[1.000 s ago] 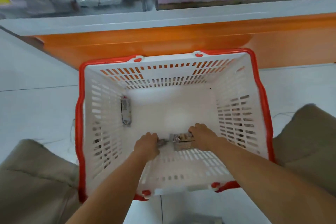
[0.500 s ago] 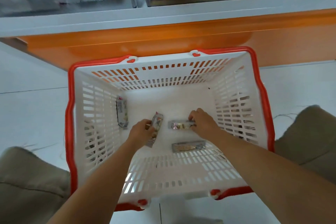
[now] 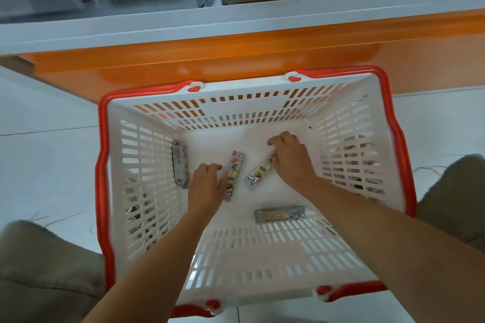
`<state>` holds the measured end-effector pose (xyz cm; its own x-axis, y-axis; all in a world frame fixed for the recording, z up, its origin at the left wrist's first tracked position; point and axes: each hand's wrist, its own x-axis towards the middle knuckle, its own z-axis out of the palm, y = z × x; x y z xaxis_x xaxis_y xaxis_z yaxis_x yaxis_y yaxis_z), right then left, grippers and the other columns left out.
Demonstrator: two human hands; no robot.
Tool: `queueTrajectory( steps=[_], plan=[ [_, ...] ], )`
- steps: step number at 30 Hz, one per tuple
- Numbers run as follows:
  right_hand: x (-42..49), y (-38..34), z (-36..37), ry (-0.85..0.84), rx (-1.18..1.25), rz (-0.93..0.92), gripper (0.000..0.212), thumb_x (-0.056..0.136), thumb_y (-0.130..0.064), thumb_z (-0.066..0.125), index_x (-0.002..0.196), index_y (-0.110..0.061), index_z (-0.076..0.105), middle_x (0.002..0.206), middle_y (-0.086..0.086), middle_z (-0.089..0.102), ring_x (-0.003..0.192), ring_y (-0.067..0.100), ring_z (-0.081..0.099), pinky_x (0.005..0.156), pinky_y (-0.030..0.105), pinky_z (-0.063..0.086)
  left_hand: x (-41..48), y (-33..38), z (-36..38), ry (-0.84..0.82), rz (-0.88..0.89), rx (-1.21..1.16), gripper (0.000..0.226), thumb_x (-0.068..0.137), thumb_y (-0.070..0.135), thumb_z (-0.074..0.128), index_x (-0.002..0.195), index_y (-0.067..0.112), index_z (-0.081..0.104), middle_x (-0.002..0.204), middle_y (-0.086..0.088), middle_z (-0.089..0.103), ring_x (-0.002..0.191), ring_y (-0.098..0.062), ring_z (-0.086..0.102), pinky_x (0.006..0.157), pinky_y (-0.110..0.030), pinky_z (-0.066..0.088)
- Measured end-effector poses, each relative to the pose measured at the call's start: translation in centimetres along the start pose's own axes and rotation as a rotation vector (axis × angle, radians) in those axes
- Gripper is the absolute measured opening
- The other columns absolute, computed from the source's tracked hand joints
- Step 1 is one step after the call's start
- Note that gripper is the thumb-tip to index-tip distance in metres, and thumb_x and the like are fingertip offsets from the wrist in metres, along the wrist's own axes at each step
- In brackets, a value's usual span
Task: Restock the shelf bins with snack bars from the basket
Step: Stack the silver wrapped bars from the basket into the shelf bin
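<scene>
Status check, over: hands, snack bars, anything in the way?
Left hand grips cartoon-printed foil snack bar. Right hand pinches slanted foil bar. Loose in white slotted plastic basket: left-wall bar, near-wall bar. Nothing obstructing.

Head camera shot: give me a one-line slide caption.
Inside the white basket, left hand grips one snack bar, right hand a second bar; two spare bars lie loose.
</scene>
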<state>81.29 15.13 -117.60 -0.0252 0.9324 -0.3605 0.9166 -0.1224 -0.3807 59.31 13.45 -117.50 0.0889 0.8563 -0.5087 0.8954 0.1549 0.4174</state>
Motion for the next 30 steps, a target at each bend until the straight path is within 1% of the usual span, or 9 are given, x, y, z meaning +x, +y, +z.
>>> queueTrajectory(
  steps=[3, 6, 9, 11, 14, 18, 20, 24, 30],
  plan=[
    [-1.5, -0.3, -0.8, -0.09, -0.083, 0.315, 0.046, 0.093, -0.023, 0.057, 0.13, -0.004, 0.039, 0.125, 0.014, 0.048, 0.107, 0.031, 0.055, 0.077, 0.037, 0.046, -0.8, -0.2, -0.5, -0.033, 0.009, 0.027, 0.039, 0.093, 0.021, 0.059, 0.13, 0.011, 0.05, 0.123, -0.011, 0.051, 0.106, -0.026, 0.054, 0.085, -0.032, 0.044],
    [-3.5, 0.3, -1.0, -0.583, 0.076, 0.713, 0.088, 0.094, -0.034, 0.058, 0.149, 0.001, 0.0, 0.149, 0.019, 0.032, 0.126, 0.035, 0.048, 0.091, 0.037, 0.05, -1.3, 0.6, -0.3, -0.133, -0.04, -0.006, 0.045, 0.091, 0.022, 0.062, 0.13, 0.009, 0.044, 0.121, -0.014, 0.046, 0.099, -0.031, 0.057, 0.076, -0.03, 0.041],
    [-4.4, 0.0, 0.1, -0.837, 0.194, 0.879, 0.091, 0.093, -0.021, 0.059, 0.146, 0.002, -0.011, 0.148, 0.018, 0.029, 0.111, 0.03, 0.057, 0.067, 0.03, 0.057, -1.5, 1.8, 0.3, -0.218, -0.091, -0.036, 0.046, 0.092, 0.022, 0.06, 0.131, 0.008, 0.04, 0.121, -0.014, 0.044, 0.1, -0.032, 0.056, 0.075, -0.028, 0.039],
    [-4.1, 0.2, 1.1, -0.795, 0.318, 0.934, 0.086, 0.089, -0.016, 0.061, 0.147, 0.0, -0.001, 0.138, 0.018, 0.042, 0.095, 0.028, 0.06, 0.054, 0.029, 0.056, -1.4, 2.1, 0.5, -0.236, -0.086, -0.063, 0.045, 0.093, 0.021, 0.059, 0.131, 0.009, 0.04, 0.122, -0.014, 0.044, 0.101, -0.031, 0.055, 0.075, -0.027, 0.037],
    [-3.4, 0.9, 1.9, -0.581, 0.532, 1.06, 0.102, 0.079, -0.007, 0.074, 0.149, -0.008, 0.0, 0.133, 0.02, 0.043, 0.088, 0.028, 0.062, 0.069, 0.04, 0.06, -1.2, 1.9, 0.4, -0.257, -0.031, -0.07, 0.046, 0.093, 0.018, 0.059, 0.133, 0.009, 0.04, 0.123, -0.014, 0.045, 0.101, -0.031, 0.054, 0.076, -0.027, 0.038],
    [-3.6, 0.0, 2.7, -0.529, 0.361, 1.033, 0.122, 0.073, -0.03, 0.085, 0.149, -0.007, -0.006, 0.14, 0.021, 0.022, 0.114, 0.028, 0.051, 0.08, 0.034, 0.057, -0.7, 1.8, -0.1, -0.259, 0.005, -0.043, 0.046, 0.094, 0.018, 0.058, 0.135, 0.009, 0.039, 0.125, -0.014, 0.045, 0.103, -0.029, 0.055, 0.078, -0.025, 0.039],
    [-4.1, -0.4, 3.9, -0.508, 0.315, 1.012, 0.113, 0.072, -0.037, 0.084, 0.146, -0.005, 0.004, 0.139, 0.019, 0.022, 0.116, 0.028, 0.049, 0.091, 0.036, 0.054, -0.6, 1.7, -0.2, -0.263, 0.003, -0.035, 0.046, 0.094, 0.019, 0.058, 0.135, 0.009, 0.039, 0.125, -0.013, 0.046, 0.105, -0.029, 0.055, 0.08, -0.027, 0.041],
    [-3.8, -0.7, 4.6, -0.432, 0.285, 0.984, 0.087, 0.078, -0.023, 0.077, 0.14, -0.004, 0.018, 0.135, 0.021, 0.027, 0.118, 0.031, 0.045, 0.1, 0.037, 0.048, -0.7, 1.6, -0.3, -0.264, 0.005, -0.028, 0.049, 0.094, 0.021, 0.057, 0.138, 0.011, 0.038, 0.128, -0.013, 0.047, 0.104, -0.028, 0.057, 0.084, -0.031, 0.044],
    [-2.2, 0.2, 1.5, -0.146, 0.153, 0.642, 0.051, 0.083, -0.018, 0.069, 0.125, -0.008, 0.042, 0.132, 0.018, 0.035, 0.123, 0.034, 0.034, 0.089, 0.038, 0.041, -0.6, 1.8, -0.5, -0.202, -0.014, -0.002, 0.05, 0.094, 0.022, 0.057, 0.139, 0.012, 0.038, 0.13, -0.011, 0.047, 0.107, -0.027, 0.057, 0.084, -0.032, 0.046]
  ],
)
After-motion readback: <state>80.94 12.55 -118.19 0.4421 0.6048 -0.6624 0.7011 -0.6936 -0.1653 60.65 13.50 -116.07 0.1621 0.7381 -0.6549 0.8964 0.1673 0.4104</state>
